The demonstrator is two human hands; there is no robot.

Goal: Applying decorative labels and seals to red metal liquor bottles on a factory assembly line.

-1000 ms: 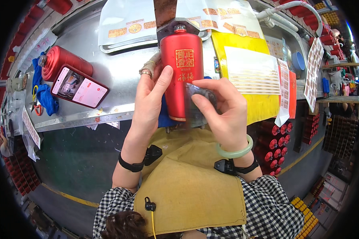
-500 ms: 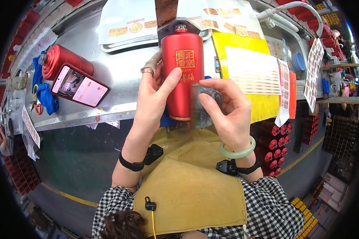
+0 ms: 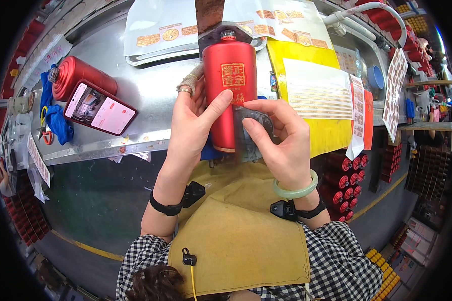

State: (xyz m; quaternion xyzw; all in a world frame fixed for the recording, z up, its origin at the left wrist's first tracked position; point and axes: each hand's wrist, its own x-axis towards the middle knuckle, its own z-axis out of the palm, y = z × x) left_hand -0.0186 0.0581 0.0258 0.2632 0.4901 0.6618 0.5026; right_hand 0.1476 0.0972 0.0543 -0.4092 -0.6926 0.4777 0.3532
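A red bottle [image 3: 230, 70] with gold lettering and a clear neck lies in front of me, its neck toward a dark metal bracket [image 3: 211, 17]. My left hand [image 3: 193, 113] grips its left side, thumb across the front, with tape wrapped on one finger. My right hand [image 3: 281, 130] pinches a dark grey, semi-see-through flat piece [image 3: 251, 128] between thumb and index finger. That piece overlaps the bottle's lower right side and its left part is blurred, so its exact kind cannot be made out.
A second red bottle [image 3: 85, 78] lies at the left beside a lit phone [image 3: 100, 108], scissors [image 3: 47, 131] and blue cloth [image 3: 60, 124]. Sticker sheets [image 3: 160, 32] lie on a tray behind. On the right, a striped white sheet [image 3: 319, 90] rests on a yellow board [image 3: 331, 133].
My right hand and the dark grey piece have shifted slightly left, further over the bottle. My left thumb has slid a little to the right and down on its front.
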